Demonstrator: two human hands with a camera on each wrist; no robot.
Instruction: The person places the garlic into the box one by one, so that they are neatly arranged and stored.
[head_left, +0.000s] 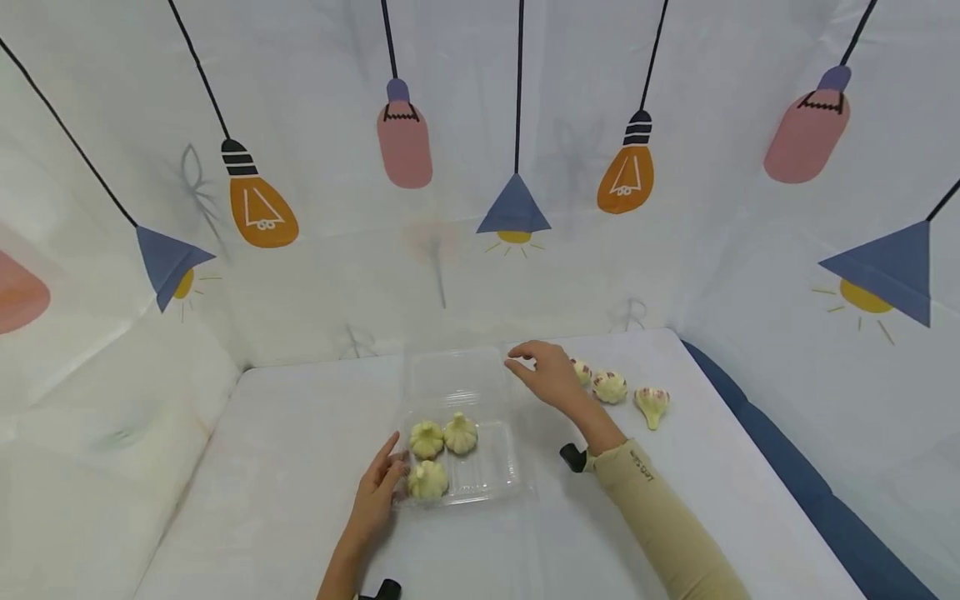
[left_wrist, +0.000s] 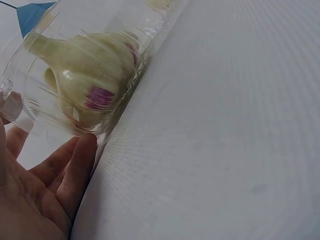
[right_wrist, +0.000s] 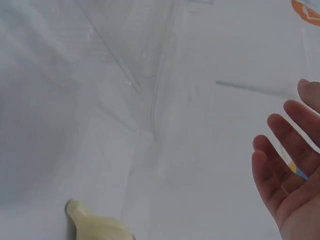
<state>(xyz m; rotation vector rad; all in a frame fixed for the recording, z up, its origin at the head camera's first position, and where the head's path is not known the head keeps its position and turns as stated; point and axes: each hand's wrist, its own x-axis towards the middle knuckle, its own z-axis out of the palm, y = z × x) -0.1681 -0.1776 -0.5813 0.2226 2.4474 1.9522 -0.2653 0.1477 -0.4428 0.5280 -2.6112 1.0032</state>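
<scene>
A clear plastic clamshell box [head_left: 487, 458] stands with its lid [head_left: 453, 375] folded back, away from me. Three garlic bulbs sit in its tray: two at the back [head_left: 461, 433] and one at the front left [head_left: 427, 480]. My left hand [head_left: 375, 492] touches the box's left side with its fingertips; the left wrist view shows them against the wall beside a bulb [left_wrist: 92, 75]. Raised near the lid's right edge, my right hand [head_left: 551, 375] holds nothing, its fingers loosely bent. Another garlic bulb [right_wrist: 100, 227] shows low in the right wrist view.
Right of my right hand, several garlic bulbs lie on the white table: one partly behind the hand [head_left: 581, 371], one beside it [head_left: 610, 387] and one farther right [head_left: 652, 405]. A white curtain [head_left: 330, 275] printed with lamps encloses the table. Dark blue fabric [head_left: 795, 467] lines the right edge.
</scene>
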